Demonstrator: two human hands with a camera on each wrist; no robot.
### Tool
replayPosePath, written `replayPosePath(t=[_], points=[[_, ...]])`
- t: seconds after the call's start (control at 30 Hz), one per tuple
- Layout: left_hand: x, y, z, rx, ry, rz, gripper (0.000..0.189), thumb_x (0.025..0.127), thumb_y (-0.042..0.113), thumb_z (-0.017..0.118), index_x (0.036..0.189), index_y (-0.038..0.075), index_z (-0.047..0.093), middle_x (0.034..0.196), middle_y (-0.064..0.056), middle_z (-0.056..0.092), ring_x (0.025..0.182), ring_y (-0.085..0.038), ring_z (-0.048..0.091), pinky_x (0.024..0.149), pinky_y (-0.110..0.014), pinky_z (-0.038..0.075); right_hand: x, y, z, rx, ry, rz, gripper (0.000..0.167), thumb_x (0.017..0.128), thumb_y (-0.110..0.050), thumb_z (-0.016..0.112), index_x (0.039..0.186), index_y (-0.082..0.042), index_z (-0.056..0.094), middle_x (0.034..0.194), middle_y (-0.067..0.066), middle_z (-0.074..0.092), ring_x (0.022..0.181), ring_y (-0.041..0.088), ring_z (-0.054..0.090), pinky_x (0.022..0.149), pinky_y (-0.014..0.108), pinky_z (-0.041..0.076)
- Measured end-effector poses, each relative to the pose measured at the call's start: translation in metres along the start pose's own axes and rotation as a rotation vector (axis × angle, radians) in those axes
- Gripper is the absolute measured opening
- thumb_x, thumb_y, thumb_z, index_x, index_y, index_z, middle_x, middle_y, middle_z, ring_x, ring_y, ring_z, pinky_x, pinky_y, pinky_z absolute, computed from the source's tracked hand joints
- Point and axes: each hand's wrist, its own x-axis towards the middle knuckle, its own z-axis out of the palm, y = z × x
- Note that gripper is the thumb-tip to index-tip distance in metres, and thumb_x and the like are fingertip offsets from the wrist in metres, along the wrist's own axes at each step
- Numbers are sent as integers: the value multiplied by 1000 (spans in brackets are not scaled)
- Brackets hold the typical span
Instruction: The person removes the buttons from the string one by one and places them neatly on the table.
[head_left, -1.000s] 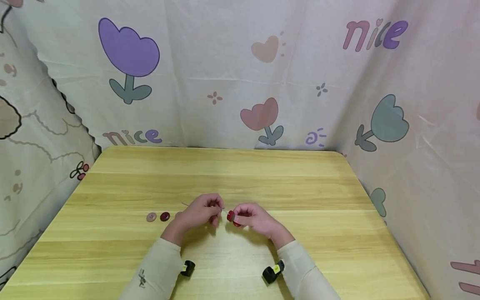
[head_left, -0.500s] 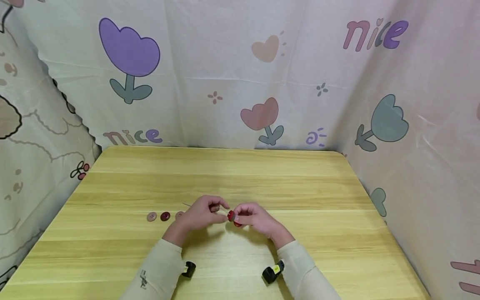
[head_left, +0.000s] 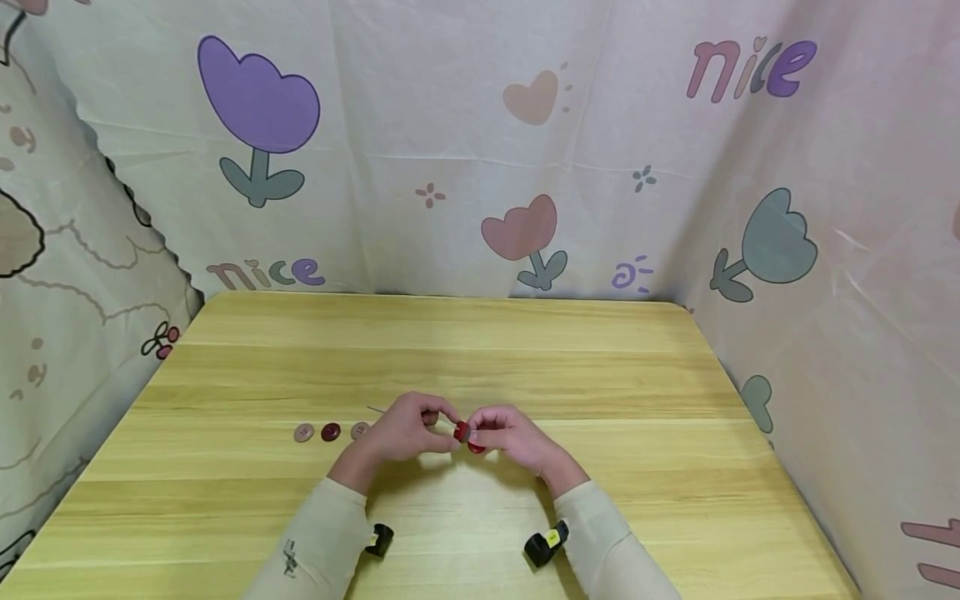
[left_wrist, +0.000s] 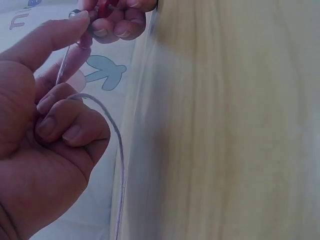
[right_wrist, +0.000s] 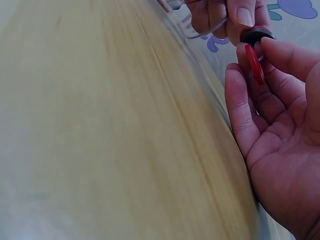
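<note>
Buttons (head_left: 461, 432) in red and a dark shade are held between the two hands, above the table (head_left: 600, 375). A glossy red button (right_wrist: 254, 65) stands edge-on just below a flat dark button (right_wrist: 259, 35). The right hand (head_left: 517, 437) pinches them with thumb and fingertips; the left hand (head_left: 405, 429) reaches its thumb to the cluster and curls its lower fingers round a cord (left_wrist: 121, 160). That cord is thin and pale, arching out of the left hand and cut off by the left wrist view's bottom edge. Fingers cover much of the cluster, so its number, and whether the cord passes through each piece, cannot be told.
</note>
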Motion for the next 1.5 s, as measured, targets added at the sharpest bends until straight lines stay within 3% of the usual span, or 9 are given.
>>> replayPosePath(t=[0.3, 0.53, 0.83, 1.1, 1.33, 1.5], points=[[-1, 0, -3, 16, 24, -8, 23, 77, 21, 87, 95, 20, 73, 64, -1, 31, 57, -15, 30, 57, -30, 31, 0, 2, -1, 0, -1, 0, 12, 96, -3, 62, 97, 9, 64, 95, 20, 65, 85, 21, 60, 79, 37, 53], [-4, -2, -9, 42, 66, -29, 22, 78, 20, 86, 96, 23, 74, 64, 1, 32, 57, -14, 30, 58, -32, 31, 0, 1, 0, 4, 3, -11, 15, 96, -5, 62, 97, 10, 64, 93, 15, 66, 84, 19, 61, 78, 35, 53], [-8, -3, -18, 22, 98, -14, 22, 79, 15, 86, 96, 16, 73, 64, 0, 29, 58, -16, 29, 57, -31, 32, 0, 0, 0, 12, -2, -16, 16, 96, -5, 62, 96, 10, 63, 97, 13, 67, 84, 17, 61, 78, 34, 53], [-14, -3, -27, -17, 146, -73, 25, 75, 16, 88, 94, 14, 73, 66, -2, 33, 62, -18, 33, 58, -33, 32, 0, -1, 1, 9, 18, -1, 15, 97, -3, 62, 95, 11, 61, 97, 9, 67, 87, 19, 62, 78, 34, 53], [-19, -7, -37, 29, 178, -62, 24, 76, 18, 88, 95, 16, 74, 66, 0, 35, 62, -18, 34, 58, -33, 32, -1, 0, 0, 5, -2, -21, 15, 96, -2, 61, 99, 12, 62, 99, 22, 66, 84, 17, 61, 78, 35, 54], [-24, -8, -44, 24, 202, -95, 24, 77, 19, 87, 97, 17, 74, 66, -1, 36, 59, -17, 34, 55, -30, 31, 0, 1, 0, 12, -3, -13, 15, 96, -4, 62, 98, 11, 63, 99, 23, 65, 83, 17, 61, 78, 34, 53]])
